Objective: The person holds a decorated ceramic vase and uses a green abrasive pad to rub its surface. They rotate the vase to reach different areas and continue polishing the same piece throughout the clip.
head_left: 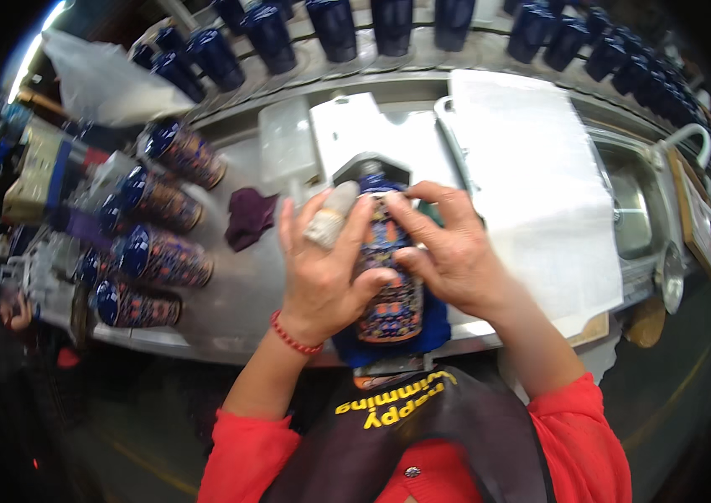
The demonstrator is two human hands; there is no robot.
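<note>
A dark blue ceramic bottle (389, 289) with an orange and blue patterned band lies lengthwise in front of me on a blue cloth (431, 331). My left hand (322, 268) wraps its left side; a taped index finger points up and the thumb presses the pattern. My right hand (448, 247) covers the bottle's right side, fingers spread over the upper part of the band. A red bead bracelet (293, 335) circles my left wrist.
Several patterned blue bottles (163, 256) lie in a row at the left. Plain blue bottles (334, 29) line the curved conveyor at the back. A purple rag (248, 216), a white sheet (531, 184) and a steel sink (636, 210) are on the bench.
</note>
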